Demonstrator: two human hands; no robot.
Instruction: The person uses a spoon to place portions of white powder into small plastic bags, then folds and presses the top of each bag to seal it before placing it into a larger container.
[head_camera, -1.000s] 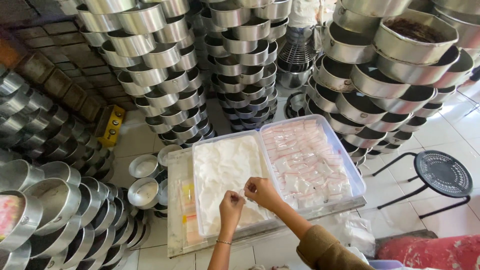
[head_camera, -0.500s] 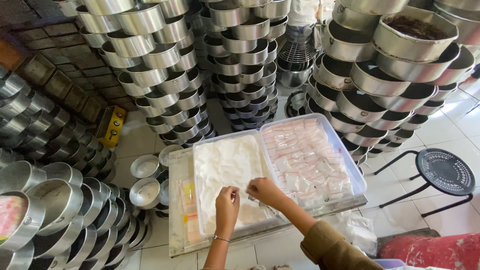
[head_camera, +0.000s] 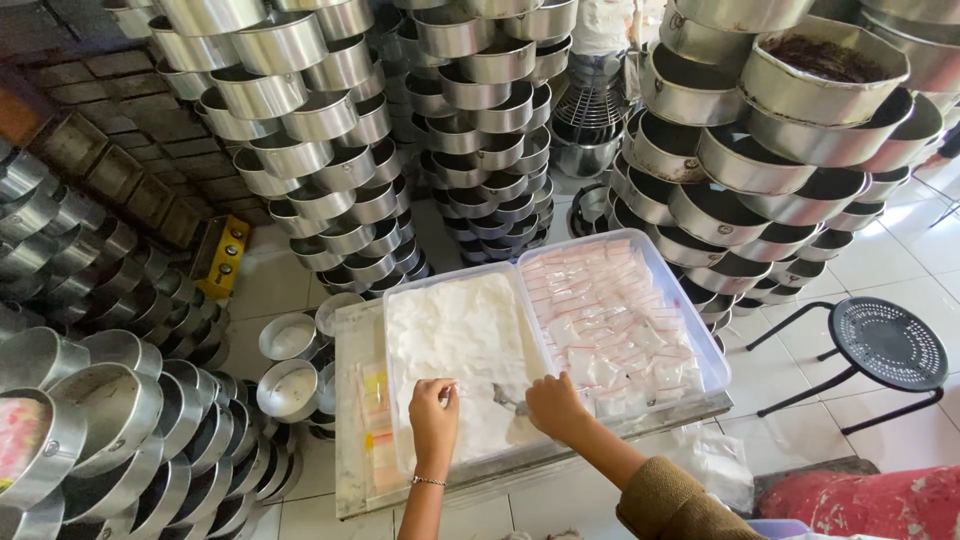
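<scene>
Two clear plastic tubs stand side by side on a low tray. The left tub (head_camera: 462, 352) holds white powder. The right tub (head_camera: 628, 322) is filled with several small sealed bags of powder with red strips. My left hand (head_camera: 434, 416) hovers over the powder, fingers pinched on a small clear bag. My right hand (head_camera: 556, 404) is beside it, gripping a metal spoon (head_camera: 507, 401) that dips into the powder.
Tall stacks of round metal cake pans (head_camera: 290, 120) ring the floor on the left, back and right. Loose pans (head_camera: 290, 336) sit left of the tray. A black stool (head_camera: 886, 344) stands at right, a red cloth (head_camera: 860, 502) at lower right, a yellow object (head_camera: 224, 256) at left.
Both hands have dropped from just above the tub's near edge down into the powder. The right hand now holds the spoon in the powder.
</scene>
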